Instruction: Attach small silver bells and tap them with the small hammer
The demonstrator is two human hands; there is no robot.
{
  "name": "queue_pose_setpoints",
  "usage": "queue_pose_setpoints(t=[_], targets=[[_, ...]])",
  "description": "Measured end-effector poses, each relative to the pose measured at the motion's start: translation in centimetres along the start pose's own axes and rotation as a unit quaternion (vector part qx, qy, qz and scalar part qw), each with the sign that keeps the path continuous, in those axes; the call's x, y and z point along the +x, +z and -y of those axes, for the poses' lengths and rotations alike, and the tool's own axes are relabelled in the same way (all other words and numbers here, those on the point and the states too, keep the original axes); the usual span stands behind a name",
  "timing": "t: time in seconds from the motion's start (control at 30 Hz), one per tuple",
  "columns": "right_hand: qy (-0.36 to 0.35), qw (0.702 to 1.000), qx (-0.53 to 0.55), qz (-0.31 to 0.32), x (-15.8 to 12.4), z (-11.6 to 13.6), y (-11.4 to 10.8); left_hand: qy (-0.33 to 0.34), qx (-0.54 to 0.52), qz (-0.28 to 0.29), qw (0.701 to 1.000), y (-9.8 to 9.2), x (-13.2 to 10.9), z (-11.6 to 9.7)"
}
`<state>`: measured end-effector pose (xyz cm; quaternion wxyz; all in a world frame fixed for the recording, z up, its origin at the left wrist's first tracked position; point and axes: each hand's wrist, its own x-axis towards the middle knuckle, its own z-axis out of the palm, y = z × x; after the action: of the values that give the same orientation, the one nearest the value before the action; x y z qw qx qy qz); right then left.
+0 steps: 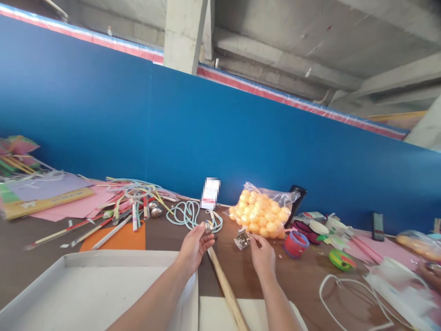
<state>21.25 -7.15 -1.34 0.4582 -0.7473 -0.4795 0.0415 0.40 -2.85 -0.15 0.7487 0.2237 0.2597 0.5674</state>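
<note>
My left hand (197, 248) is closed around a small shiny silver ball (208, 226), held between thumb and fingers. My right hand (263, 255) pinches the right edge of a small open box of metal bits (242, 239), which look like thumbtacks. Below my left hand, a bundle of thin wooden sticks (225, 289) slants toward me. Behind that hand lies a coiled pale blue cord (188, 214). A clear bag of orange balls (260, 214) stands just beyond my right hand.
A white tray (103, 266) fills the front left. More silver balls (155, 210) lie near mixed sticks and cords. On the right are a red and blue tape roll (296, 243), a green round case (342, 260), a white cable (324, 287), a phone (378, 226) and another person's hand (429, 271).
</note>
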Motion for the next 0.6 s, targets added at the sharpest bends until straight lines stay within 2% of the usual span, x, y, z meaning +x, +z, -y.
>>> queue_pose_setpoints(t=[0.33,0.6], targets=[[0.03,0.998,-0.014,0.045,0.0,-0.3,1.5,-0.004,0.013,0.001,1.0,-0.1,0.0,0.2],[0.057,0.988,0.141,0.03,0.9,-0.6,1.5,-0.009,0.008,0.006,1.0,-0.1,0.0,0.3]])
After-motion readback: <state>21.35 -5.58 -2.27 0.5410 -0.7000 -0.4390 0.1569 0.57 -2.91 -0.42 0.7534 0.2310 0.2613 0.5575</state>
